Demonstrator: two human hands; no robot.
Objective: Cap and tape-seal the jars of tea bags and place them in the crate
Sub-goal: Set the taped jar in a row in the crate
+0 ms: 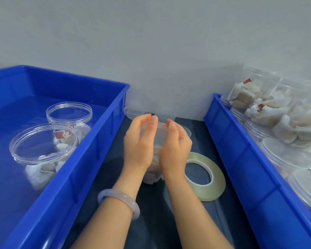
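Between the two blue crates, held a clear jar (155,137) of tea bags upright on the dark table (151,221), long axis vertical, mouth pointing up. Cupped it near the top from both sides: left hand (139,142) on its left wall, right hand (175,148) on its right, backs toward the camera, fingers of both curved round the jar and gripping it, left fingertips blurred. Reached in from the near edge with both forearms, a pale bangle (118,200) on the left wrist. Had a roll of clear tape (205,178) lying flat just right of the jar, open jars (43,144) standing in the left crate (90,159), capped jars (284,155) in the right crate (241,150).
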